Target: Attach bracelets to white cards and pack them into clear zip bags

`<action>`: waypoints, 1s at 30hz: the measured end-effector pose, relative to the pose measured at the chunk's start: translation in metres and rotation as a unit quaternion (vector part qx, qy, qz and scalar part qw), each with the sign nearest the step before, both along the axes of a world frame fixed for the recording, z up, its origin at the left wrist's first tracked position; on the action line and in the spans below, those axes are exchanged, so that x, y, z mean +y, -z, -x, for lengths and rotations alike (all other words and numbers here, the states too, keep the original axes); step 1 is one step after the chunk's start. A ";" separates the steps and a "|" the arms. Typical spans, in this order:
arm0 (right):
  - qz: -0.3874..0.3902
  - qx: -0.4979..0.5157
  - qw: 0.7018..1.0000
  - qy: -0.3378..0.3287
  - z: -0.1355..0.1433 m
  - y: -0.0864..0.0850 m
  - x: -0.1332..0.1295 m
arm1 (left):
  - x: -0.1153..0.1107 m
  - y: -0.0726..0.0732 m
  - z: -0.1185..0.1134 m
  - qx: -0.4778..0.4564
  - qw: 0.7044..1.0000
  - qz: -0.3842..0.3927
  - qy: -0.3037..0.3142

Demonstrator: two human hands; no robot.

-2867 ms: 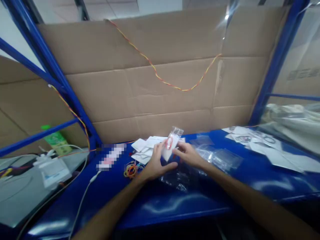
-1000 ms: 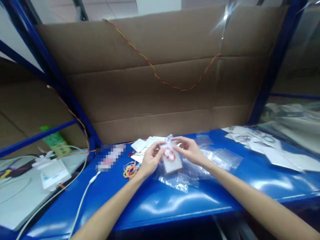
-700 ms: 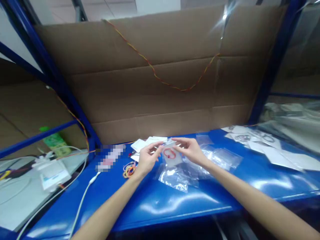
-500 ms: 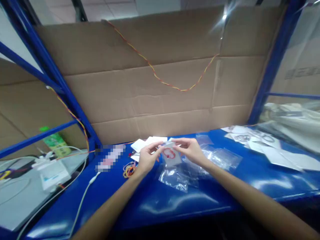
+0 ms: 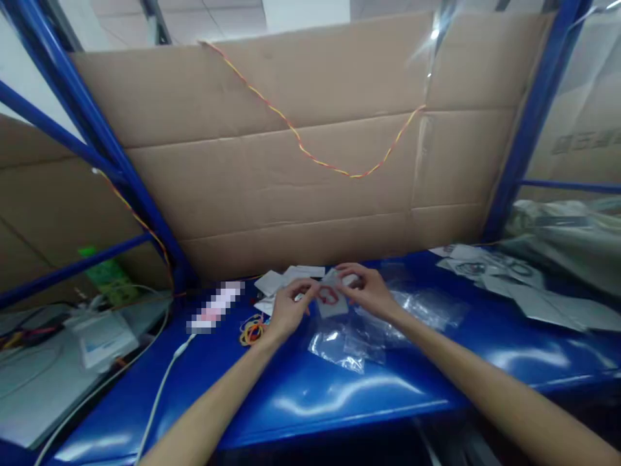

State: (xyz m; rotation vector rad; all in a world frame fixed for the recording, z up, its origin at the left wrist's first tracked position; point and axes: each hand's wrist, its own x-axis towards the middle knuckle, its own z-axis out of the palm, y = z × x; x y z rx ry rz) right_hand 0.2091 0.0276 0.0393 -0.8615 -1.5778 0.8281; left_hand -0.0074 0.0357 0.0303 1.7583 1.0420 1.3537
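A small clear plastic bag with a white card (image 5: pixel 334 310) in it is held up between my hands. A red cord bracelet (image 5: pixel 330 296) shows in front of the card. My left hand (image 5: pixel 287 312) pinches the bag's left upper edge with thumb and fingers. On the other side, my right hand (image 5: pixel 371 292) grips the upper right corner, its fingers curled. Loose clear plastic bags (image 5: pixel 342 349) lie on the blue table cover just below and to the right. Left of my left hand is a bundle of orange and yellow cords (image 5: pixel 251 330).
White cards (image 5: pixel 270 283) lie behind my left hand. More cards with dark bracelets (image 5: pixel 485 266) are spread at the right. A pixelated item (image 5: pixel 216 309) with a white cable (image 5: pixel 165 382) is at the left. Cardboard (image 5: pixel 301 194) walls off the back, between blue posts.
My right hand has shifted slightly, its fingers more curled at the bag's top corner. The card now sits a little lower and flatter between my hands. My left hand has barely moved.
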 end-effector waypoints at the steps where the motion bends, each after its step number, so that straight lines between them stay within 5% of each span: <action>1: 0.003 -0.004 1.000 -0.007 0.000 0.000 0.000 | 0.000 0.000 0.000 0.004 1.000 0.008 0.001; 21: 0.074 -0.016 0.990 -0.120 0.000 0.001 0.004 | -0.003 0.001 -0.003 -0.040 0.993 0.080 0.072; 30: 0.030 -0.037 0.994 -0.097 -0.001 0.004 0.005 | -0.002 0.003 -0.004 -0.038 0.996 0.060 0.046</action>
